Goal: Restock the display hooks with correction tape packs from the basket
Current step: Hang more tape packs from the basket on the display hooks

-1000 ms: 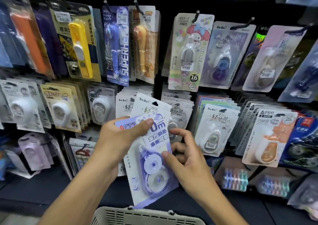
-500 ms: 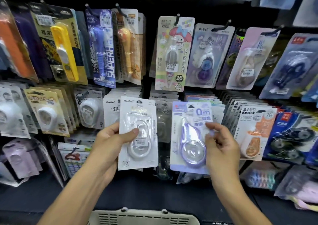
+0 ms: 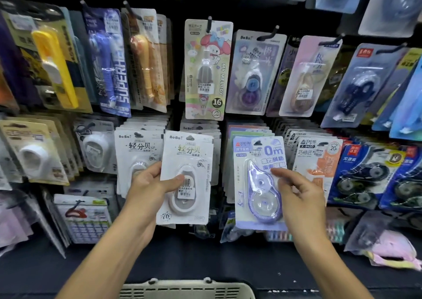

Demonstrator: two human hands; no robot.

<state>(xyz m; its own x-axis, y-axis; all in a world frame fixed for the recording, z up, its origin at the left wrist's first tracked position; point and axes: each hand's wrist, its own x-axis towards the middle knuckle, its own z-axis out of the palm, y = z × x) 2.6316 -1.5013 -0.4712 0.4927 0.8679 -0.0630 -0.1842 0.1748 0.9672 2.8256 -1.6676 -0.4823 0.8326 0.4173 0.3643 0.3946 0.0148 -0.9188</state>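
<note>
Two packs are held up before the middle row of hooks. A white pack [image 3: 186, 177] is pinched at its left edge by the left hand [image 3: 149, 190]; a purple pack [image 3: 259, 179] is pinched at its right side by the right hand [image 3: 296, 198]. Hanging seems in hand: each hang hole must next be threaded onto its matching hook. The basket [image 3: 187, 289] sits near, below.
</note>
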